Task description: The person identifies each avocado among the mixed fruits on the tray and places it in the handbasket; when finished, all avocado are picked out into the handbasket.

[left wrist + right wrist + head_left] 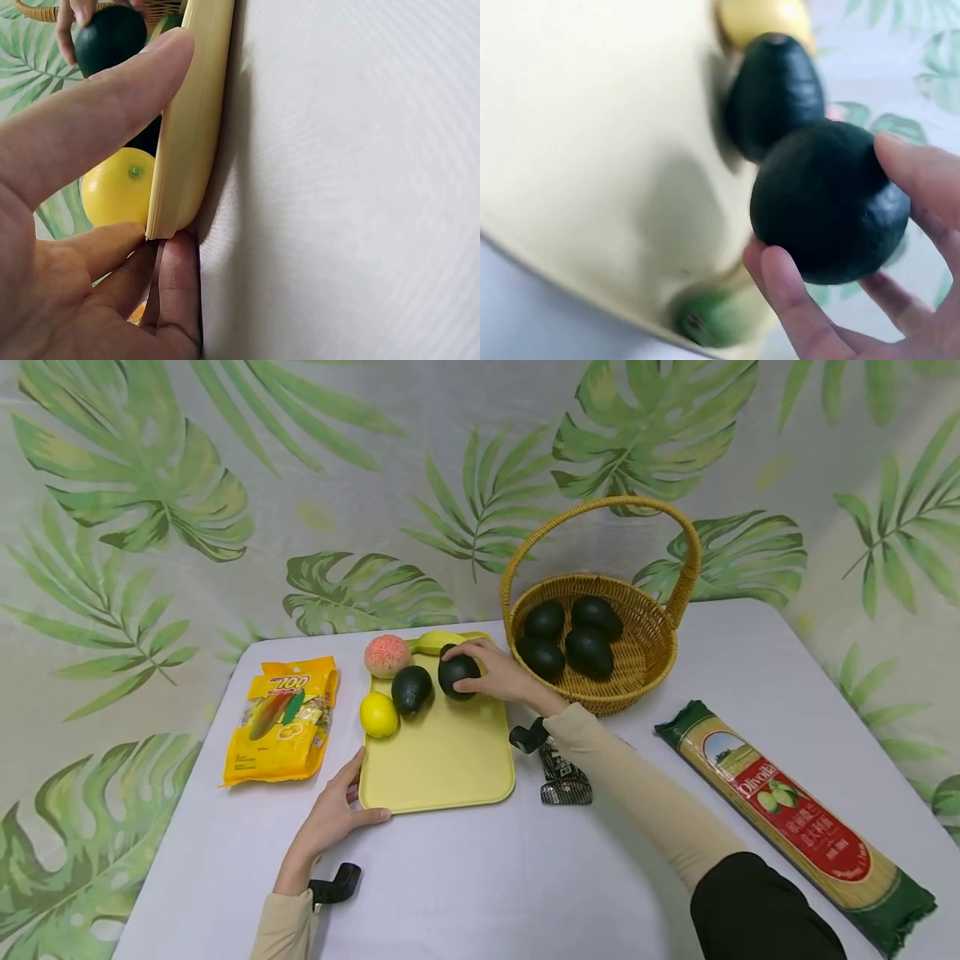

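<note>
My right hand (495,672) grips a dark avocado (829,202), held just above the tray, whose surface shows its shadow in the right wrist view. My left hand (333,817) holds the near left corner of the yellow tray (442,777), thumb along the near edge and fingers at the left side. On the tray lie another avocado (412,691), a lemon (378,715), a pink peach (387,657) and a banana (437,642). The banana is partly hidden behind the held avocado.
A wicker basket (660,652) with a tall handle and several avocados stands right of the tray. A yellow snack bag (281,722) lies left. A spaghetti pack (795,822) lies far right. A black packet (566,781) sits partly under my right forearm.
</note>
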Available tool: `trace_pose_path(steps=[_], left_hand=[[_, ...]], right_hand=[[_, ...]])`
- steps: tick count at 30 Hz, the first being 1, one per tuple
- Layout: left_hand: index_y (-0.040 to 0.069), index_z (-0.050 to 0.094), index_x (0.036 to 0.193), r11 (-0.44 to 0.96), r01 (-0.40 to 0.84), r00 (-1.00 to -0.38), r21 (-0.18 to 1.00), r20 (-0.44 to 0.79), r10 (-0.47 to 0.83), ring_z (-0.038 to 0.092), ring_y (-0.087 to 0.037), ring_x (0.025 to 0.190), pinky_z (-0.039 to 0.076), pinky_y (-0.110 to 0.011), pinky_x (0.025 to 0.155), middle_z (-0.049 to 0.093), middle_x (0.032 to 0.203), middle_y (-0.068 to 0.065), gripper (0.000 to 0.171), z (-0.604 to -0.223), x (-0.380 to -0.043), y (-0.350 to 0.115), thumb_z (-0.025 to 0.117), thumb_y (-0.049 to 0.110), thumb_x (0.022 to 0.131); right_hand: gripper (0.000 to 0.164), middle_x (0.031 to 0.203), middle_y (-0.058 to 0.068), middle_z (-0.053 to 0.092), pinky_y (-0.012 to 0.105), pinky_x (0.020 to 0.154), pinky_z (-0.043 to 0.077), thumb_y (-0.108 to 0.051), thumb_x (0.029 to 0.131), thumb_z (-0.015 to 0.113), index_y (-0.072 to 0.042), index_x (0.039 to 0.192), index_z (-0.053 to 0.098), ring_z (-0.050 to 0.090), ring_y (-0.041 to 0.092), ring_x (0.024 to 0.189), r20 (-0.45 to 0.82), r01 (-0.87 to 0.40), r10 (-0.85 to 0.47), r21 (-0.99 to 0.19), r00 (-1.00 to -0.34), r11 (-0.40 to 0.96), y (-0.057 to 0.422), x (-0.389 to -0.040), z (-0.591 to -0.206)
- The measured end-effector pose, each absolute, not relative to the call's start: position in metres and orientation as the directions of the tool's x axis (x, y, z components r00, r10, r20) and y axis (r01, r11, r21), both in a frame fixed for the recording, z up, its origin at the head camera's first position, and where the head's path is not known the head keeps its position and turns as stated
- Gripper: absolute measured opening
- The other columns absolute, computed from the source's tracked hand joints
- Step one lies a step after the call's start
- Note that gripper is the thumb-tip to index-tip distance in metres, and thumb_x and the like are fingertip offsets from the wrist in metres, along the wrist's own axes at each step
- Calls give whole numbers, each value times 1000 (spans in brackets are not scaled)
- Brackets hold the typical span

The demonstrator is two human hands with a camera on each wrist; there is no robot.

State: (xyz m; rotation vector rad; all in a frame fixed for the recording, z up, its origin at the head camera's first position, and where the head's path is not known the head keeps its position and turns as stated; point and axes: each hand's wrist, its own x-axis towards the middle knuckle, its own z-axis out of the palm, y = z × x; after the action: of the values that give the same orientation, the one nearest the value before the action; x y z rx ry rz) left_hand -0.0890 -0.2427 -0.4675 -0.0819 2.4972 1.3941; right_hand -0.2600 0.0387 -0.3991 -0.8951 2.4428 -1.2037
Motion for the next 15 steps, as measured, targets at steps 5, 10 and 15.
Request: trace_pose_path(steps=[5, 10, 15], left_hand=[[9, 11, 154, 537, -185, -959, 823, -271, 86, 34, -39, 131, 32, -50, 107, 15, 155, -22, 108, -466, -88, -242, 83, 24, 76], [8, 11, 154, 540, -183, -959, 822, -270, 87, 34, -39, 131, 32, -49, 107, 15, 155, -22, 108, -465, -88, -242, 83, 22, 75], [7, 11, 154, 544, -182, -959, 819, -270, 85, 34, -39, 131, 32, -50, 107, 16, 155, -22, 108, -464, -88, -242, 83, 23, 75]], right_hand=[[41, 141, 8, 39, 45, 91, 41, -24, 92, 67, -17, 131, 56, 41, 26, 119, 78, -446, -676, -805, -733, 390, 70, -253, -381], [44, 144, 8, 35, 43, 90, 45, -25, 93, 64, -18, 135, 53, 46, 29, 115, 71, -418, -688, -837, -723, 352, 114, -243, -360], [46, 147, 7, 32, 48, 93, 46, -22, 93, 65, -16, 136, 51, 50, 30, 116, 53, -356, -619, -855, -784, 378, 169, -239, -350]])
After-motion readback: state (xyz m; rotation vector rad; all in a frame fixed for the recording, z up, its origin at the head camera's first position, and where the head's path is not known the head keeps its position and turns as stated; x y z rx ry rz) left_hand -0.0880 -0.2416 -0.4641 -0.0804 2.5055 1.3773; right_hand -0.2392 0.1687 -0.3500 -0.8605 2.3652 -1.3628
